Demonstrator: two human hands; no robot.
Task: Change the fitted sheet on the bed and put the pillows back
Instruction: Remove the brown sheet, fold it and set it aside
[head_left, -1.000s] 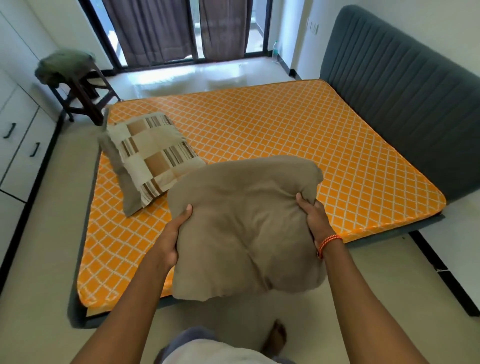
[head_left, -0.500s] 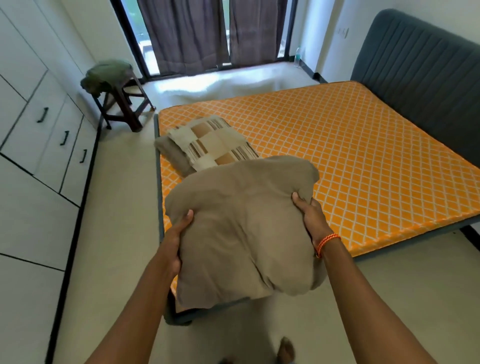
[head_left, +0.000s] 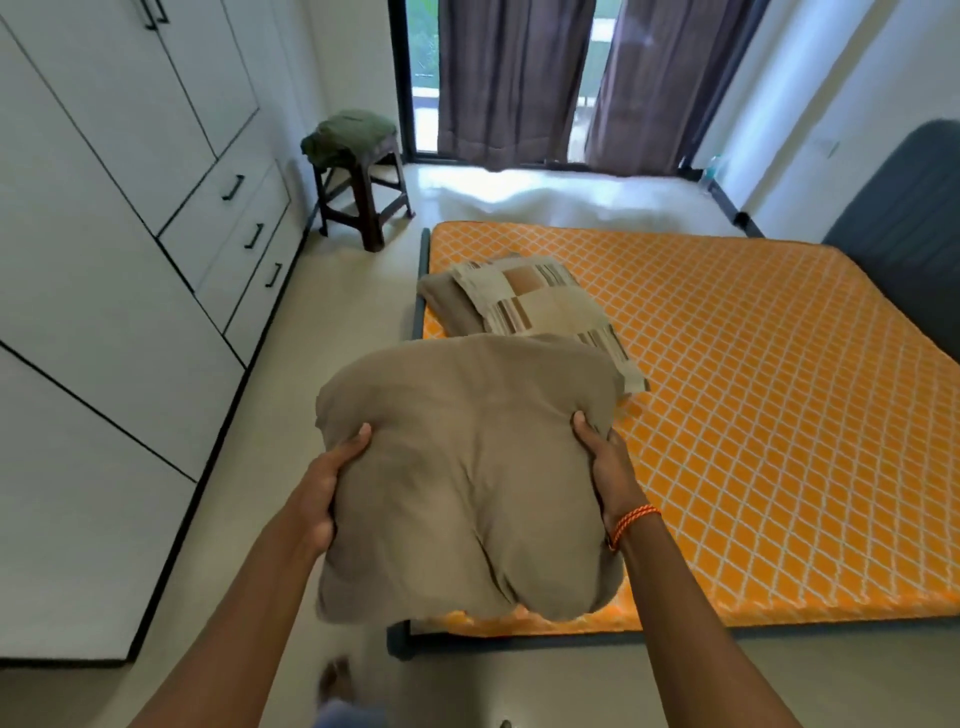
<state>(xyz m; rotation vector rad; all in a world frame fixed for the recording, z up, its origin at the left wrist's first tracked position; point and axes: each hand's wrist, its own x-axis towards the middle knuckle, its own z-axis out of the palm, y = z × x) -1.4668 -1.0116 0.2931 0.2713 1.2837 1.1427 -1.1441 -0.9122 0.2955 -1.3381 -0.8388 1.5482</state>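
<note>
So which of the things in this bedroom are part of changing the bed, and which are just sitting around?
Part of the job:
- plain beige pillow, gripped by left hand and right hand
- patterned pillow lying on another beige one
- bare orange mattress

Just there:
- stool with a green bundle on top
- wardrobe
- curtains

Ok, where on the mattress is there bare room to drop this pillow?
The mattress is bare from the patterned pillow across to the headboard, and along its near edge. It is crowded only at the left edge, where the patterned pillow overlaps a plain one.
</note>
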